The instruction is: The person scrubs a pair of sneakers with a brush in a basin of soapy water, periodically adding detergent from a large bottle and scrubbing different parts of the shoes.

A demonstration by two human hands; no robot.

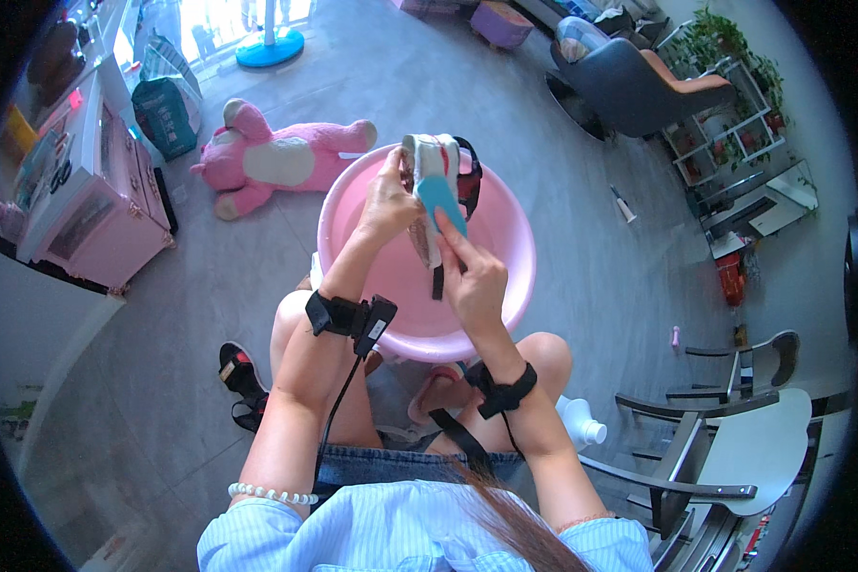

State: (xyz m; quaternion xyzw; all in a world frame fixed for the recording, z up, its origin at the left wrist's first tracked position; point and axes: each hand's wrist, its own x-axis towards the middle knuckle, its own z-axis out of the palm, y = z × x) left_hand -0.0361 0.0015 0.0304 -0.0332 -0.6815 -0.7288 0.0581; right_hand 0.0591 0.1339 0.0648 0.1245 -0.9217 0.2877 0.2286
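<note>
My left hand (392, 204) grips a sandal (426, 161) with a thick white sole and dark straps, held on its side over a pink plastic basin (522, 264). In my right hand (472, 279) is a blue brush (440, 200), its far end against the edge of the sole. Which face of the brush meets the sole is hard to tell. A dark strap of the sandal hangs down toward the basin. The matching black sandal (242, 379) lies on the floor to the left of my legs. A white bottle (583, 422) stands by my right knee.
A pink plush bear (279, 157) lies on the floor left of the basin. Farther left are a pink cabinet (107, 207) and a bag (164, 114). Dark-armed chairs (751, 450) stand at the lower right, a grey armchair (615, 86) at the upper right.
</note>
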